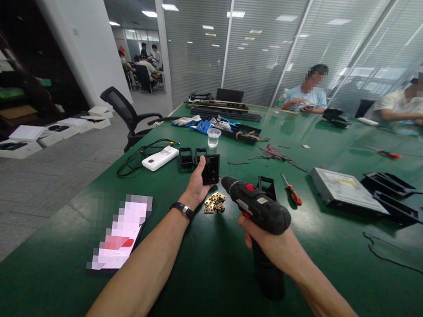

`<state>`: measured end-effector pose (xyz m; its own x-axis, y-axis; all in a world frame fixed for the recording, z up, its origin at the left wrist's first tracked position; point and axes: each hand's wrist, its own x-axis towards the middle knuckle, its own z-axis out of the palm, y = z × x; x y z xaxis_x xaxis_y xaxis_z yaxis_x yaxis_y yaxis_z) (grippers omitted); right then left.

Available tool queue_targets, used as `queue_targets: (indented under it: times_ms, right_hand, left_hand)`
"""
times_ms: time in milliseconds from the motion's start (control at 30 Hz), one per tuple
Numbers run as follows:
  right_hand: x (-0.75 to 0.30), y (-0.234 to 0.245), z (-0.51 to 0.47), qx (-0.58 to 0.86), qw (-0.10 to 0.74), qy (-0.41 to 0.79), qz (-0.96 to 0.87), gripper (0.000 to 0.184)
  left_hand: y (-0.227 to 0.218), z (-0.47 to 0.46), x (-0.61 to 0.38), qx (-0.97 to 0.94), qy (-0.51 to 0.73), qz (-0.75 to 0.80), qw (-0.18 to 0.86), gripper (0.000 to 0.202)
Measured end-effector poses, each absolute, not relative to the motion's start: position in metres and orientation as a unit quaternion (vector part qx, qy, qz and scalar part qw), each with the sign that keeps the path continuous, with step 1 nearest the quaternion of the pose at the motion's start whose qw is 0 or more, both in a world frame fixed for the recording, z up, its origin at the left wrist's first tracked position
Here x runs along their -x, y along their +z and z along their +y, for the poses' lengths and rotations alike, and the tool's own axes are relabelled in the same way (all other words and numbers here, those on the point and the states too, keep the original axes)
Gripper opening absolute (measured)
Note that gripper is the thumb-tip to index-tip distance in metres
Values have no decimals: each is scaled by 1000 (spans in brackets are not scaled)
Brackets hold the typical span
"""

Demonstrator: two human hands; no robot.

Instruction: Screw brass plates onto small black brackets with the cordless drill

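Note:
My left hand point(196, 187) is closed on a black plastic frame point(211, 171), held tilted up over the green table with the thumb along its left edge. In my right hand point(264, 236) is a black cordless drill point(255, 202), gripped by its handle. Its chuck points left toward the frame, with a small gap between them. Below lies a pile of small brass-coloured metal pieces point(214, 202). Similar black frames stand behind my left hand point(186, 158) and just beyond the drill point(268, 185). The drill's tip is too small to make out.
A phone point(122, 234) and a white power bank point(160, 158) lie to the left. Beyond stand a clear cup point(213, 137) and blue gloves point(203, 124). A screwdriver point(292, 192) and a metal drive box point(346, 190) lie right. Two people sit at the far side.

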<state>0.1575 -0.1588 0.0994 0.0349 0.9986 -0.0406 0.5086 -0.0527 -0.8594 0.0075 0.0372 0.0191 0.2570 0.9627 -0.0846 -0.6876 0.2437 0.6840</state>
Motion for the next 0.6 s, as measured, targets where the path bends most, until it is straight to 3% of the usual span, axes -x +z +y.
queue_targets:
  times_ms: [600]
  right_hand:
    - [-159, 98, -159, 626, 344, 357, -602, 30]
  left_hand:
    - [21, 36, -8, -271, 553, 261, 744, 51]
